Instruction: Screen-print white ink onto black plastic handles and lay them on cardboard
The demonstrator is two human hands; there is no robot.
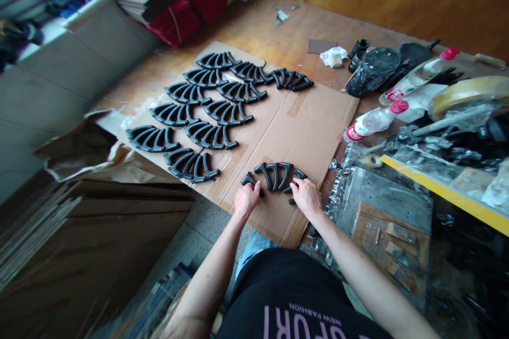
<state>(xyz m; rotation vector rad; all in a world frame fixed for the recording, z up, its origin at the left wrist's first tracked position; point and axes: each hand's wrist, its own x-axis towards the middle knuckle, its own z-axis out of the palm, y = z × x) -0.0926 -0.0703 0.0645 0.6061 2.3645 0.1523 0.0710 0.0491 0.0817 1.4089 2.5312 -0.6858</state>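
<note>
In front of me, several loose black curved T-shaped pieces (274,176) lie in an arc near the close edge of a flattened cardboard sheet (274,137). My left hand (247,198) is closed, its fingers pinching the black curved piece (249,178) at the arc's left end. At the right end, my right hand (307,196) is closed on another black curved piece (300,174), partly hidden by the fingers. Beyond them, several fan-shaped sets of such pieces (210,135) lie in rows on the cardboard.
Two bottles with red caps (369,122), a dark tub (376,66) and a roll of tape (471,96) crowd the right side. A metal plate (392,222) lies below them. Stacked cardboard (91,243) stands at the left, and red bundles (175,21) sit at the back.
</note>
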